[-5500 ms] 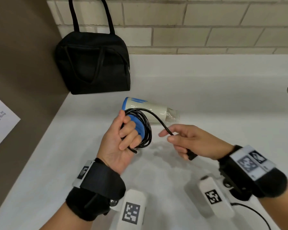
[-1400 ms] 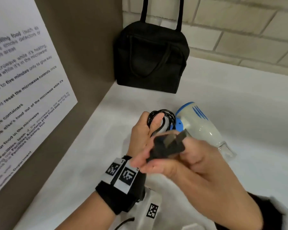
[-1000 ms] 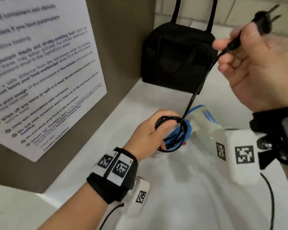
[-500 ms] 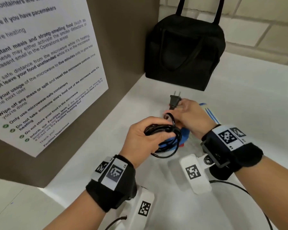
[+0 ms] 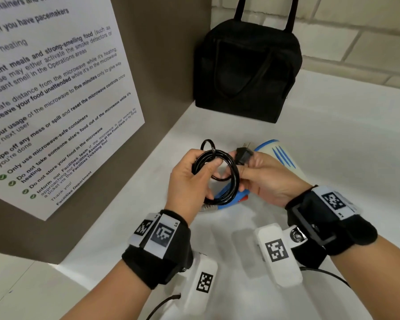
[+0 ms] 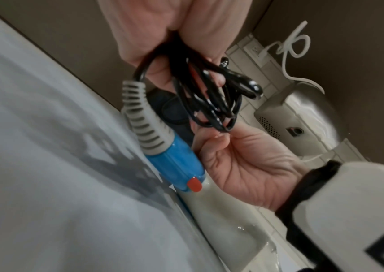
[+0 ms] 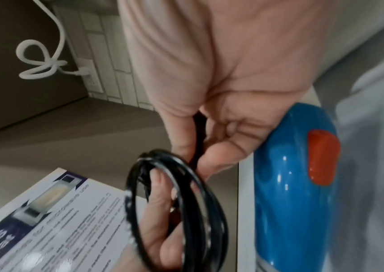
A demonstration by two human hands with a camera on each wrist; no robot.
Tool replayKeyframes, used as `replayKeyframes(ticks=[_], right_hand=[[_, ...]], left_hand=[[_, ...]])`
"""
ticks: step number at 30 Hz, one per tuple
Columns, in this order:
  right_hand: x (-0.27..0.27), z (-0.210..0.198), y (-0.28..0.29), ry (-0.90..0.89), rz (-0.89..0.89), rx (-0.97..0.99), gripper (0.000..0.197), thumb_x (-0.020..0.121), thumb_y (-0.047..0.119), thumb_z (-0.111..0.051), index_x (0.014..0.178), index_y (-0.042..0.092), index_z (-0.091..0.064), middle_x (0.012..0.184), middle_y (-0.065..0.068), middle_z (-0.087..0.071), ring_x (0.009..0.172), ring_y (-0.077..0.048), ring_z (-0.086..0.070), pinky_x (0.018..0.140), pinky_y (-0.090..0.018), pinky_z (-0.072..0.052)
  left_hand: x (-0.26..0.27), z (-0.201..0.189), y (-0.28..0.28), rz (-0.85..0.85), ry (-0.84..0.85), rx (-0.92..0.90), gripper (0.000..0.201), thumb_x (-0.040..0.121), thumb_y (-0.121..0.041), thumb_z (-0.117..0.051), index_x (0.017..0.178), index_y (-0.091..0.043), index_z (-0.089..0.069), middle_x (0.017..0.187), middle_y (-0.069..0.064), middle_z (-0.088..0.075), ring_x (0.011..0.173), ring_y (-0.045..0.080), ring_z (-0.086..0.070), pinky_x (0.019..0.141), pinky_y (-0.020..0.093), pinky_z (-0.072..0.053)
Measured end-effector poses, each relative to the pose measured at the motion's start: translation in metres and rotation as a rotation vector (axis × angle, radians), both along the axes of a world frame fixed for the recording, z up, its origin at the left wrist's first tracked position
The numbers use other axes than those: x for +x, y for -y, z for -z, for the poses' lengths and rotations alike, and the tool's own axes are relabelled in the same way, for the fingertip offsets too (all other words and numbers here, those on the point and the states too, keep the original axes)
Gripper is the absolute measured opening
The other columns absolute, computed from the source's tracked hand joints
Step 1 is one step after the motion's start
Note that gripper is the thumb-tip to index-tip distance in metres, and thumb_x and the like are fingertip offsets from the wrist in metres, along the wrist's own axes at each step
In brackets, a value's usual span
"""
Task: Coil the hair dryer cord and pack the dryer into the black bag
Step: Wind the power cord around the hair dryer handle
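The black cord (image 5: 226, 174) is wound into a coil, and my left hand (image 5: 189, 179) grips that coil (image 6: 207, 103) above the counter. My right hand (image 5: 261, 179) pinches the cord's end just below the black plug (image 5: 243, 155), whose prongs point up. The same strand (image 7: 198, 136) runs between my right thumb and fingers, with the coil (image 7: 177, 211) just in front. The white and blue hair dryer (image 5: 275, 153) lies on the counter under both hands; its blue handle (image 6: 174, 163) with a red switch (image 7: 321, 156) shows. The black bag (image 5: 247, 70) stands upright in the back corner, apparently closed.
A brown side panel with a printed notice (image 5: 51, 93) stands at the left. A brick wall (image 5: 356, 31) backs the white counter (image 5: 344, 139). In the wrist views a white cable (image 7: 44, 60) hangs from a wall socket, below a wall-mounted metal unit (image 6: 302, 117).
The coil has risen off the dryer handle and now hangs in my left hand. My right hand, which swung the plug high a second ago, has drawn in beside the coil with the plug.
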State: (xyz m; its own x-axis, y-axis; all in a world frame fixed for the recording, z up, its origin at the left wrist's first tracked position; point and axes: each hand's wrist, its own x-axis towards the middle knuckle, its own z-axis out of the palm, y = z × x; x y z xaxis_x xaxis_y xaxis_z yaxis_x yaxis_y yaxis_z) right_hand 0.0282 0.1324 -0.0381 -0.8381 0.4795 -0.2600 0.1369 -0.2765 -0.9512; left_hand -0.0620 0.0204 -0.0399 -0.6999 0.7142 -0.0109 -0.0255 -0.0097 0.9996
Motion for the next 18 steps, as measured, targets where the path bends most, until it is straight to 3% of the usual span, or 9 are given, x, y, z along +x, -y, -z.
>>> replayKeyframes(ticks=[3,5,7,9,11,12,14,16,18], right_hand=[[-0.003,0.001,0.009,-0.003,0.135,0.023,0.037,0.085,0.007,-0.054,0.117,0.012,-0.037,0.058,0.000,-0.067,0.047,-0.012,-0.059,0.048,-0.021,-0.051],[-0.005,0.000,0.018,0.013,0.197,0.094,0.039,0.088,0.015,-0.051,0.122,0.017,-0.031,0.074,-0.004,-0.070,0.065,-0.023,-0.067,0.062,-0.032,-0.058],[-0.004,-0.003,0.028,0.038,0.263,0.185,0.041,0.089,0.027,-0.047,0.125,0.022,-0.028,0.090,-0.006,-0.066,0.076,-0.029,-0.069,0.073,-0.042,-0.057],[0.000,-0.008,0.036,-0.001,0.327,0.207,0.047,0.084,0.036,-0.050,0.125,0.026,-0.028,0.096,-0.003,-0.061,0.079,-0.024,-0.069,0.075,-0.039,-0.057],[0.005,-0.011,0.043,0.045,0.325,0.364,0.066,0.072,0.043,-0.061,0.127,0.031,-0.027,0.099,0.003,-0.056,0.083,-0.017,-0.066,0.078,-0.032,-0.055],[0.006,-0.009,0.045,0.097,0.307,0.477,0.073,0.067,0.042,-0.067,0.127,0.031,-0.029,0.102,0.004,-0.053,0.087,-0.015,-0.063,0.079,-0.030,-0.053],[0.006,-0.005,0.044,0.144,0.297,0.603,0.067,0.069,0.029,-0.070,0.125,0.027,-0.035,0.104,0.004,-0.049,0.090,-0.016,-0.059,0.081,-0.033,-0.052],[0.007,-0.002,0.038,0.150,0.276,0.585,0.054,0.076,0.012,-0.064,0.124,0.021,-0.040,0.101,0.000,-0.053,0.088,-0.019,-0.060,0.082,-0.038,-0.053],[0.012,-0.005,0.031,0.134,0.180,0.461,0.051,0.079,0.001,-0.058,0.125,0.017,-0.042,0.101,-0.008,-0.059,0.087,-0.015,-0.061,0.077,-0.029,-0.054]], left_hand=[[-0.001,-0.001,0.000,-0.007,0.045,-0.014,0.014,0.084,-0.015,-0.057,0.072,-0.021,-0.055,0.046,-0.005,-0.055,0.032,0.006,-0.047,0.040,0.018,-0.047],[-0.002,-0.003,0.000,-0.018,0.089,0.009,0.014,0.085,-0.014,-0.056,0.073,-0.020,-0.054,0.046,-0.004,-0.056,0.033,0.005,-0.049,0.040,0.016,-0.046],[-0.003,-0.005,0.001,-0.031,0.109,0.025,0.013,0.086,-0.014,-0.055,0.074,-0.019,-0.053,0.054,0.002,-0.055,0.034,0.004,-0.051,0.038,0.015,-0.044],[-0.003,-0.005,0.001,-0.048,0.108,0.032,0.013,0.086,-0.015,-0.055,0.074,-0.020,-0.052,0.057,0.003,-0.054,0.035,0.004,-0.053,0.038,0.014,-0.044],[-0.004,-0.004,0.001,-0.062,0.088,0.033,0.014,0.086,-0.015,-0.055,0.074,-0.020,-0.051,0.058,0.004,-0.054,0.036,0.004,-0.054,0.039,0.014,-0.043],[-0.003,-0.003,0.001,-0.062,0.079,0.032,0.014,0.086,-0.015,-0.055,0.073,-0.020,-0.051,0.058,0.005,-0.054,0.037,0.003,-0.054,0.039,0.013,-0.043],[0.000,-0.003,0.002,-0.044,0.065,0.025,0.015,0.086,-0.015,-0.055,0.073,-0.020,-0.051,0.057,0.003,-0.055,0.038,0.004,-0.054,0.041,0.013,-0.044],[0.004,-0.002,0.003,-0.011,0.058,0.021,0.013,0.084,-0.016,-0.057,0.074,-0.022,-0.052,0.054,-0.002,-0.058,0.040,0.006,-0.056,0.044,0.015,-0.048],[0.006,-0.001,0.005,0.022,0.069,0.009,0.012,0.083,-0.017,-0.059,0.075,-0.024,-0.055,0.048,-0.006,-0.061,0.039,0.007,-0.056,0.046,0.017,-0.051]])
